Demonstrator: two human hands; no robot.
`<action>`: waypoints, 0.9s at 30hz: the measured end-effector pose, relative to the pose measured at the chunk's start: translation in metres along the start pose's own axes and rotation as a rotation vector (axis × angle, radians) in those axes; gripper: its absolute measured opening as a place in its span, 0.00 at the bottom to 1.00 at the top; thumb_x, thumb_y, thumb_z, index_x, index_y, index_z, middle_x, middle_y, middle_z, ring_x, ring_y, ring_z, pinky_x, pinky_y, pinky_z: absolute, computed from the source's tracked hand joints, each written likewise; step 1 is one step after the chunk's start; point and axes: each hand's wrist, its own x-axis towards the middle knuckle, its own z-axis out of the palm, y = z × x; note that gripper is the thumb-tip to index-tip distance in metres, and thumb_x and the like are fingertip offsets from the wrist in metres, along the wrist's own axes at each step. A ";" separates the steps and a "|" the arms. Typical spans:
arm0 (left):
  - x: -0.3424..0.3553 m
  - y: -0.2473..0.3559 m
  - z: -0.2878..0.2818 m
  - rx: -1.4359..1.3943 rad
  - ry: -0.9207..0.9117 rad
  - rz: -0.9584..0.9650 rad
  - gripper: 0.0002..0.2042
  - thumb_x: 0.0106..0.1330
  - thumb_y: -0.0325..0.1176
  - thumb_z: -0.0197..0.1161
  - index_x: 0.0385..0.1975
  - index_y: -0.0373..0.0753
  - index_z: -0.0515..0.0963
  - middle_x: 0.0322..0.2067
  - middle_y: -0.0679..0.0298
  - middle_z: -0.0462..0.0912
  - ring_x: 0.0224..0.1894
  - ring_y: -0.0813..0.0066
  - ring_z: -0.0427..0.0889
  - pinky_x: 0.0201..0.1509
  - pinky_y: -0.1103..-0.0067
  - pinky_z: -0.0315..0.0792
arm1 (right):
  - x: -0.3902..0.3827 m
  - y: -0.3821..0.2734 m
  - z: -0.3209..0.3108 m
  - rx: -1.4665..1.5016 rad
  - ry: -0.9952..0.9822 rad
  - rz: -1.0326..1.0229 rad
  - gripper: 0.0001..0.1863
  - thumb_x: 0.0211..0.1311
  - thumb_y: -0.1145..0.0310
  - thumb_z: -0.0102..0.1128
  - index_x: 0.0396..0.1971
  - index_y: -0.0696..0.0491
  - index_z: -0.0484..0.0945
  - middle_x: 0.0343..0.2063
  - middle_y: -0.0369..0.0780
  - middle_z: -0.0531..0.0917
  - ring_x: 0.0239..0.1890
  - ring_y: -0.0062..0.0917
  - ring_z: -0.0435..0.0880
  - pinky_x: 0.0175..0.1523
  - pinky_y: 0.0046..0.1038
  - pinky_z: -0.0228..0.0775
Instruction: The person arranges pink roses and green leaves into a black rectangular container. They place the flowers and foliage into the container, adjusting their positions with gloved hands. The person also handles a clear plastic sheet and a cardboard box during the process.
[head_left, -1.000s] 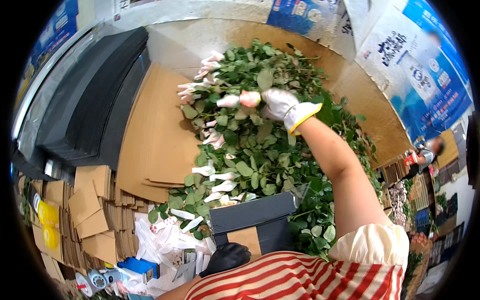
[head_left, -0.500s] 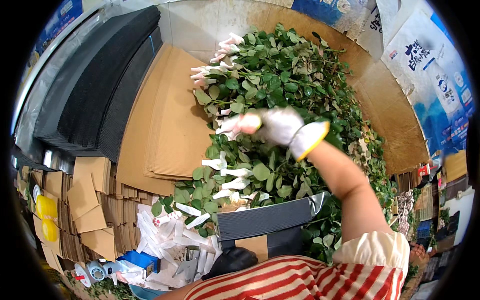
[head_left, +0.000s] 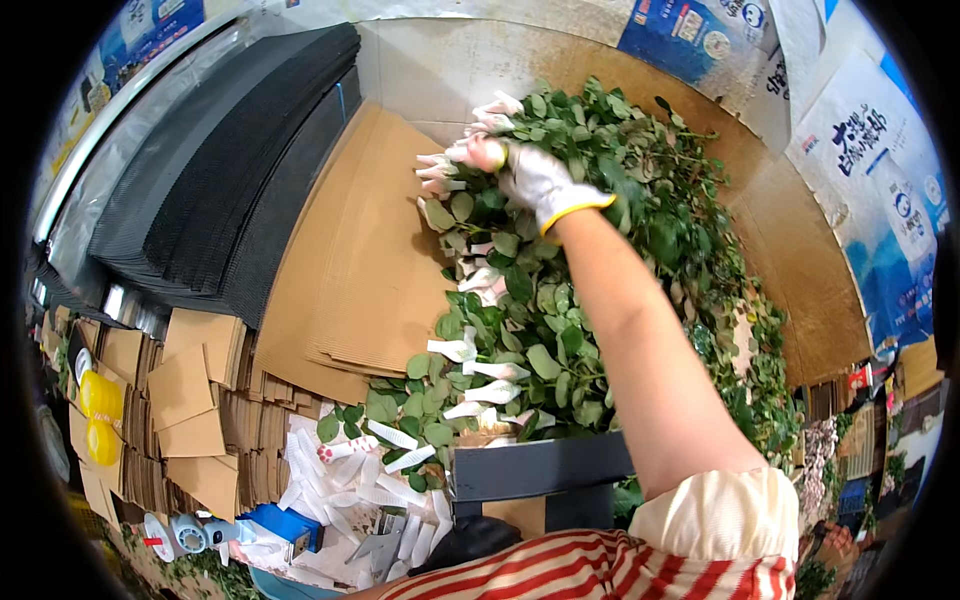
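My right hand (head_left: 525, 178), in a white glove with yellow edging and bare fingertips, reaches over the far left side of a big heap of leafy roses (head_left: 600, 220). Its fingers are closed at a white-sleeved rose (head_left: 459, 150), among others with pale sleeves over their heads; the glove and slight blur hide the exact grip. More sleeved roses (head_left: 496, 370) lie nearer, with their heads toward the left. My left hand is not visible. At the lower edge sits a dark rounded thing (head_left: 470, 545) that I cannot make out.
Flat cardboard sheets (head_left: 340, 240) and a stack of black corrugated sheets (head_left: 225, 170) stand left of the roses. Nearer are small cardboard pieces (head_left: 195, 400), loose white sleeves (head_left: 345, 475), a blue box (head_left: 285, 525) and a black carton (head_left: 540, 465). A cardboard wall (head_left: 800, 270) curves behind.
My right hand has moved farther away and a little left, from the middle rose heads to the far ones. The whole view has shifted slightly.
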 end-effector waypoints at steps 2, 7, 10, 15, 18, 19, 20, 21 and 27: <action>0.002 -0.002 0.000 -0.001 -0.012 0.025 0.11 0.59 0.32 0.62 0.39 0.38 0.82 0.42 0.57 0.83 0.47 0.59 0.82 0.50 0.68 0.75 | -0.006 0.036 0.019 -0.417 -0.023 0.024 0.28 0.54 0.65 0.61 0.59 0.42 0.73 0.45 0.49 0.83 0.46 0.44 0.83 0.55 0.39 0.75; -0.009 -0.008 0.004 0.021 0.042 0.016 0.10 0.58 0.33 0.62 0.39 0.40 0.83 0.41 0.59 0.84 0.46 0.60 0.83 0.47 0.68 0.76 | -0.017 -0.013 -0.051 -0.343 0.045 0.013 0.20 0.53 0.66 0.65 0.49 0.49 0.81 0.43 0.46 0.86 0.44 0.36 0.86 0.51 0.34 0.77; -0.004 -0.011 0.007 0.035 0.049 0.076 0.10 0.58 0.33 0.62 0.38 0.41 0.84 0.41 0.59 0.85 0.45 0.60 0.84 0.46 0.67 0.77 | -0.026 -0.011 -0.130 0.021 0.302 -0.367 0.20 0.62 0.61 0.65 0.53 0.49 0.79 0.45 0.42 0.86 0.47 0.26 0.85 0.54 0.28 0.74; 0.001 -0.004 0.005 0.069 0.112 0.185 0.09 0.56 0.34 0.64 0.36 0.41 0.84 0.38 0.59 0.85 0.43 0.60 0.85 0.44 0.66 0.78 | -0.040 -0.049 -0.258 -0.152 0.525 -0.411 0.19 0.61 0.61 0.65 0.53 0.45 0.80 0.44 0.39 0.86 0.45 0.26 0.85 0.52 0.29 0.75; -0.004 -0.003 0.008 0.228 0.010 0.126 0.09 0.59 0.35 0.63 0.38 0.42 0.82 0.42 0.62 0.82 0.46 0.63 0.81 0.50 0.68 0.73 | -0.059 -0.105 -0.306 -0.145 0.554 -0.461 0.17 0.62 0.62 0.63 0.50 0.46 0.80 0.40 0.40 0.86 0.41 0.26 0.85 0.48 0.29 0.75; -0.001 0.001 0.007 0.215 0.004 0.111 0.09 0.59 0.35 0.63 0.37 0.42 0.82 0.42 0.62 0.82 0.46 0.64 0.81 0.50 0.68 0.73 | -0.071 -0.131 -0.316 -0.172 0.543 -0.473 0.16 0.62 0.62 0.63 0.50 0.46 0.81 0.39 0.40 0.86 0.40 0.25 0.85 0.47 0.29 0.75; 0.002 0.005 0.006 0.210 -0.004 0.094 0.09 0.58 0.35 0.63 0.37 0.42 0.82 0.41 0.62 0.83 0.46 0.64 0.81 0.50 0.68 0.73 | -0.083 -0.154 -0.324 -0.200 0.514 -0.478 0.15 0.63 0.62 0.62 0.49 0.47 0.81 0.38 0.40 0.86 0.39 0.25 0.85 0.45 0.29 0.76; 0.003 0.009 0.003 0.214 -0.001 0.060 0.08 0.58 0.35 0.64 0.36 0.42 0.82 0.41 0.63 0.83 0.45 0.65 0.81 0.50 0.68 0.73 | -0.087 -0.173 -0.322 -0.210 0.473 -0.489 0.14 0.63 0.63 0.62 0.48 0.47 0.81 0.37 0.41 0.86 0.38 0.25 0.86 0.44 0.29 0.76; -0.003 0.009 0.003 0.284 0.016 0.060 0.10 0.60 0.37 0.65 0.37 0.41 0.83 0.41 0.62 0.84 0.47 0.65 0.81 0.50 0.71 0.76 | -0.087 -0.248 -0.273 -0.274 0.200 -0.585 0.11 0.65 0.65 0.59 0.44 0.49 0.82 0.29 0.42 0.86 0.31 0.24 0.86 0.35 0.28 0.77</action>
